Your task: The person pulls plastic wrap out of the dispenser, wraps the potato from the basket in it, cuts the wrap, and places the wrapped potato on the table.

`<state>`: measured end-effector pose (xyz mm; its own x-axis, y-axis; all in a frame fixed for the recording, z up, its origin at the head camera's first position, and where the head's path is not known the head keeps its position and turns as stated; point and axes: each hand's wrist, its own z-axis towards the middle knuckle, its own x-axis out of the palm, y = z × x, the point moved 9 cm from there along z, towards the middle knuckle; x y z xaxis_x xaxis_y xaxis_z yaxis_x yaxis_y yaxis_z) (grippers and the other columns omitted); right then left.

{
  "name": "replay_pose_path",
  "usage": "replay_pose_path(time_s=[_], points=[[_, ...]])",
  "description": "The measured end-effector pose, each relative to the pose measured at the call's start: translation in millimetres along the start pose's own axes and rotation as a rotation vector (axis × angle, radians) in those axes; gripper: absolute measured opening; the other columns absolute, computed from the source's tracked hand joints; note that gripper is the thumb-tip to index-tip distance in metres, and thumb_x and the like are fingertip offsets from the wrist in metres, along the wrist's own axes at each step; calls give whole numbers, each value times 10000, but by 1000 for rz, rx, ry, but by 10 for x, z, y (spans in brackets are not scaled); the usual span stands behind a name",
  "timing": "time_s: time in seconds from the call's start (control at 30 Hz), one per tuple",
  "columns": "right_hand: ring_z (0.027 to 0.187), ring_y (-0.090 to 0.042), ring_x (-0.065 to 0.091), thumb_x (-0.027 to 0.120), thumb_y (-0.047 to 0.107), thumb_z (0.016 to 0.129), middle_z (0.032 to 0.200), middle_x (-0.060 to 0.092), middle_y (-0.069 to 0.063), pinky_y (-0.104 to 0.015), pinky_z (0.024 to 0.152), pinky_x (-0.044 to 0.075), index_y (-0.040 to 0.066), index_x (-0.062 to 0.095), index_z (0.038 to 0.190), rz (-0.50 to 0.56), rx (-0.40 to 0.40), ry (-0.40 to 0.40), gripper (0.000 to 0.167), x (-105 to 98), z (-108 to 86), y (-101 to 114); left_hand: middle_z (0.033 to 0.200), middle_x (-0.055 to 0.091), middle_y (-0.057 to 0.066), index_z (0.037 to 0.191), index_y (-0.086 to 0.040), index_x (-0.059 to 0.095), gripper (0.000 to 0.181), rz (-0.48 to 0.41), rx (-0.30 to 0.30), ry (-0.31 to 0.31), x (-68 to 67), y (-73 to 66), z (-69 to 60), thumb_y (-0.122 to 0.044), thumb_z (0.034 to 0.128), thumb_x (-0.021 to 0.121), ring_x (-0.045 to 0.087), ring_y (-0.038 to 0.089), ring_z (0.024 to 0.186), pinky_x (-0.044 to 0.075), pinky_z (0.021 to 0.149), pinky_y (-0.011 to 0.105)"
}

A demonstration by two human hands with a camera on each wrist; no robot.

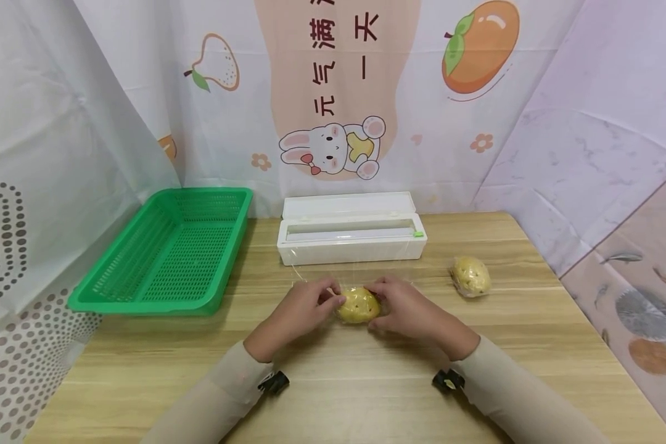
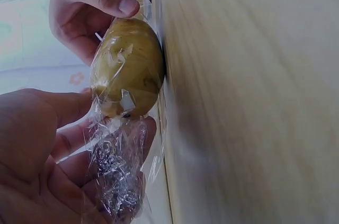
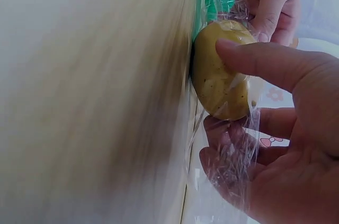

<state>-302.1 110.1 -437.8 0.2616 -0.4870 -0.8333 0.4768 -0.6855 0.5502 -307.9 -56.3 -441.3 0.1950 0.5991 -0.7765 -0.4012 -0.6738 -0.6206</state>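
Note:
A yellow potato lies on the table in front of me, with clear cling film around it. Crumpled film bunches out at both of its ends. My left hand holds the left end, its thumb at the potato's side and its fingers behind the gathered film. At the other end my right hand grips the potato, the thumb lying on its skin and the fingers curled under the film. Film partly covers the fingertips of both hands.
Behind the hands stands a white cling film box, its lid raised and a roll inside. A second film-wrapped potato sits to the right. At the left is a green plastic basket. A printed curtain hangs behind the table.

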Motion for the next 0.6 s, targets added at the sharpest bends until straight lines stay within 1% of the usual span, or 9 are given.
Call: replay_pose_path(time_s=[0.13, 0.23, 0.37, 0.43, 0.5, 0.6], points=[[1013, -128, 591, 921, 229, 773, 1182, 642, -9, -348, 882, 539, 44, 630, 1392, -5, -16, 11, 709, -6, 24, -13, 835, 729, -112, 976, -266, 658, 101, 11, -11, 4, -5, 3, 30, -356, 1021, 666, 645, 31, 755, 536, 708, 287], [1031, -134, 611, 921, 233, 777, 1201, 657, -7, -360, 900, 549, 45, 613, 1402, 18, -11, 13, 722, -14, 34, -40, 831, 718, -109, 982, -256, 675, 95, 12, -13, 7, -16, -2, 39, -337, 1027, 658, 633, 46, 749, 531, 705, 295], [1063, -156, 656, 929, 221, 763, 1214, 688, -5, -380, 930, 567, 77, 629, 1358, 71, -8, 2, 682, -28, 51, -67, 841, 694, -137, 974, -255, 716, 144, 20, -12, 15, -37, 3, 30, -379, 1019, 660, 617, 48, 767, 526, 724, 285], [1075, -162, 673, 931, 218, 755, 1206, 696, 13, -378, 940, 572, 109, 647, 1315, 103, 2, -2, 637, -29, 61, -88, 853, 688, -147, 991, -249, 739, 170, 27, -12, 28, -44, 11, 23, -415, 986, 698, 620, 47, 783, 531, 732, 279], [1080, -161, 681, 930, 223, 753, 1194, 701, 29, -373, 946, 572, 131, 657, 1279, 128, 18, -5, 599, -31, 66, -114, 875, 694, -145, 1022, -234, 753, 227, 41, -4, 47, -46, 14, 17, -439, 925, 766, 627, 49, 802, 536, 743, 284], [1077, -150, 680, 927, 236, 758, 1179, 705, 46, -370, 948, 569, 158, 666, 1249, 142, 39, -8, 561, -30, 73, -147, 920, 704, -119, 1106, -195, 758, 396, 71, -3, 73, -39, 28, 13, -432, 811, 874, 628, 69, 823, 540, 745, 301]])
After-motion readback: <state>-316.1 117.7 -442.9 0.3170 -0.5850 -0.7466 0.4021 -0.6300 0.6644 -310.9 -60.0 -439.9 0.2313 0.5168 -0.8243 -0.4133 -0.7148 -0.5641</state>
